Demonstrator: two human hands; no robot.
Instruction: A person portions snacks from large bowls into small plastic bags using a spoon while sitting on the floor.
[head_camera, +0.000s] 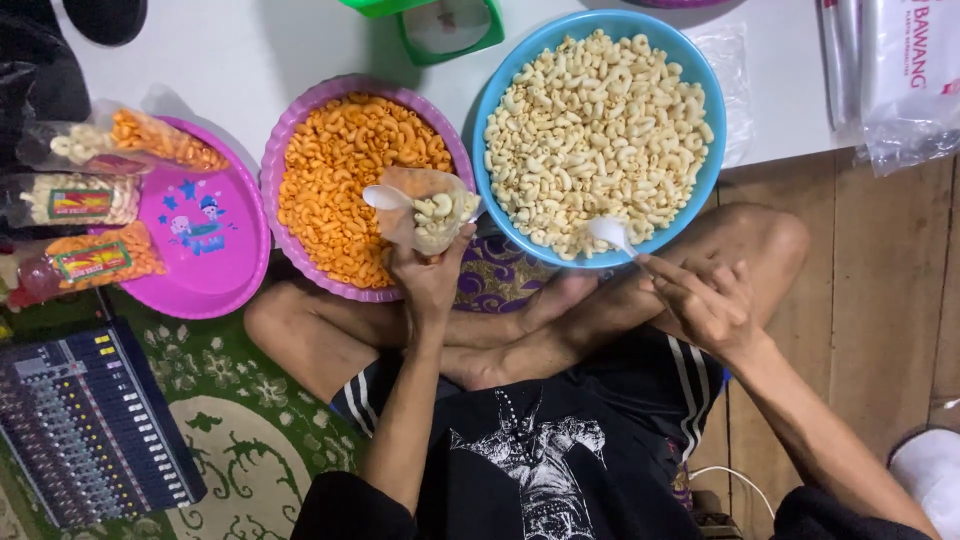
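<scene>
A person sits cross-legged on the floor, seen from above, both hands at work over two bowls of macaroni snacks. The left hand (428, 275) is closed around the neck of a small clear bag (425, 208), held upright and partly filled with pale pieces; a white spoon (385, 197) lies across the bag's mouth on its outer side. The right hand (705, 300) pinches the handle of a second white scoop (610, 233) between thumb and fingers, the other fingers loosely curled, its tip resting at the near rim of the blue bowl (700, 180) just ahead of that hand. The blue bowl is heaped with pale macaroni (595, 120). Directly beyond the left hand sits a purple bowl (285, 140) of orange macaroni (345, 180), touching the blue one. Farther out to the left of the left hand, a pink tray (215, 260) carries three filled packets (95, 255). Nearer the body on that side lies an audio mixer (85, 430) on a green patterned rug (250, 450). Beyond the bowls stands a green scale (450, 30).
</scene>
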